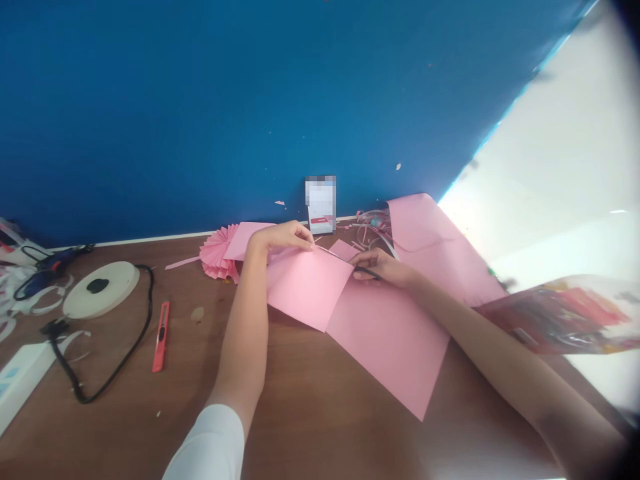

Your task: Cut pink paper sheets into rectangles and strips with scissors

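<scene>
A pink sheet of paper point(310, 287) hangs from the pinched fingers of my left hand point(290, 237), which holds its upper edge. My right hand point(383, 265) is closed round the dark handle of scissors point(367, 272), whose thin blades lie along the sheet's top edge toward my left fingers. Below and to the right, a larger pink sheet point(395, 340) lies partly under the held one. Beside my left wrist is a pleated pink paper fan point(219, 253).
A phone point(321, 203) leans against the blue wall. On the left lie a red cutter point(161, 337), a round white reel point(101, 289), a black cable point(145, 327) and a white power strip point(23, 380). Right: more pink paper point(440, 247), paper scraps point(373, 227) and a plastic bag point(565, 317).
</scene>
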Action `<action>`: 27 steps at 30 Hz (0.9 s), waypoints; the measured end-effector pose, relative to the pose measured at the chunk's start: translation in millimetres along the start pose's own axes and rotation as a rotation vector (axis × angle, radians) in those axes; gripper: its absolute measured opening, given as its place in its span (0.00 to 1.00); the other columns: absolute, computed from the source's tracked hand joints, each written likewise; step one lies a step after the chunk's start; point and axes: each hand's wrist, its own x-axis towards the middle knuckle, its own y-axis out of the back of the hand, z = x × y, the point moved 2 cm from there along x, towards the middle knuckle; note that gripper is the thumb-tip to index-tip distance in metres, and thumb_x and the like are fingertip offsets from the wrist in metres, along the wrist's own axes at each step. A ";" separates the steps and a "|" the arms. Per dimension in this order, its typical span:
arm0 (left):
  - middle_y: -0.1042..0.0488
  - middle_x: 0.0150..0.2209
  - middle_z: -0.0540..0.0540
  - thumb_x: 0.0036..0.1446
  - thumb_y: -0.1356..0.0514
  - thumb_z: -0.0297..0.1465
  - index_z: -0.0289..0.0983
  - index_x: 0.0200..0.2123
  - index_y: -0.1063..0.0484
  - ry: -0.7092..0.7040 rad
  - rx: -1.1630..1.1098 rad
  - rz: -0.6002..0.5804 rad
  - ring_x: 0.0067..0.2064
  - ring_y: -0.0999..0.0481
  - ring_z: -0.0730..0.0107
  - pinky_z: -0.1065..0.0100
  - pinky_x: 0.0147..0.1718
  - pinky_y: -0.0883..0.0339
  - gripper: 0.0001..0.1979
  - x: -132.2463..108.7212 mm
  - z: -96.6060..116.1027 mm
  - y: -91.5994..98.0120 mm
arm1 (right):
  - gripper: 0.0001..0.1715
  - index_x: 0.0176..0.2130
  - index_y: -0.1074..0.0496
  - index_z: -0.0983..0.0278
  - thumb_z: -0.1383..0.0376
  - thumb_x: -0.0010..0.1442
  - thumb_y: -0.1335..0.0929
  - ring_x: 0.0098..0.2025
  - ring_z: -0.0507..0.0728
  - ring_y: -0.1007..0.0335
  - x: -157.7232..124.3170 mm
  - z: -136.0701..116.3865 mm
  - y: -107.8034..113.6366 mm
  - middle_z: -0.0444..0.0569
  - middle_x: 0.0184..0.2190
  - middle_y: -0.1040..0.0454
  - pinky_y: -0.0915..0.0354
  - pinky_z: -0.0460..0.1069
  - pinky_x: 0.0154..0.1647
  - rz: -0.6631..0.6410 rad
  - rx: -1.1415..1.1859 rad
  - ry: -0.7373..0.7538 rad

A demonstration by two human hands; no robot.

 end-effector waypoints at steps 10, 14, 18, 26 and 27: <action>0.27 0.32 0.47 0.47 0.37 0.37 0.34 0.29 0.24 0.012 0.010 -0.004 0.37 0.31 0.71 0.67 0.41 0.41 0.11 -1.7 1.9 -0.2 | 0.25 0.41 0.24 0.68 0.55 0.47 0.26 0.20 0.46 0.40 2.3 5.3 3.0 0.45 0.23 0.29 0.44 0.42 0.17 -0.007 -0.041 0.011; 0.27 0.31 0.47 0.47 0.37 0.38 0.34 0.29 0.24 0.004 -0.008 -0.009 0.36 0.31 0.70 0.67 0.41 0.41 0.12 -1.3 0.7 -0.3 | 0.26 0.44 0.24 0.68 0.55 0.48 0.26 0.19 0.46 0.40 2.4 5.9 3.0 0.44 0.21 0.30 0.43 0.42 0.16 -0.007 -0.050 0.016; 0.27 0.31 0.47 0.48 0.37 0.37 0.34 0.29 0.24 0.009 -0.012 -0.008 0.36 0.31 0.71 0.67 0.41 0.41 0.11 -1.5 0.6 -0.7 | 0.25 0.44 0.24 0.68 0.56 0.49 0.27 0.19 0.46 0.41 2.2 5.7 3.1 0.44 0.21 0.30 0.43 0.42 0.16 -0.007 -0.063 0.019; 0.26 0.31 0.47 0.46 0.36 0.37 0.34 0.29 0.23 0.028 -0.017 0.028 0.36 0.31 0.70 0.67 0.41 0.40 0.11 -6.5 2.5 1.3 | 0.24 0.43 0.24 0.68 0.56 0.49 0.26 0.19 0.46 0.40 1.4 4.7 3.0 0.43 0.21 0.30 0.43 0.41 0.16 -0.011 -0.062 0.021; 0.26 0.31 0.47 0.46 0.36 0.37 0.34 0.29 0.24 0.027 -0.016 0.032 0.36 0.31 0.70 0.67 0.41 0.41 0.11 -6.8 2.4 1.6 | 0.23 0.42 0.24 0.68 0.57 0.48 0.26 0.19 0.46 0.40 1.4 4.2 2.8 0.44 0.22 0.30 0.43 0.41 0.16 -0.011 -0.061 0.024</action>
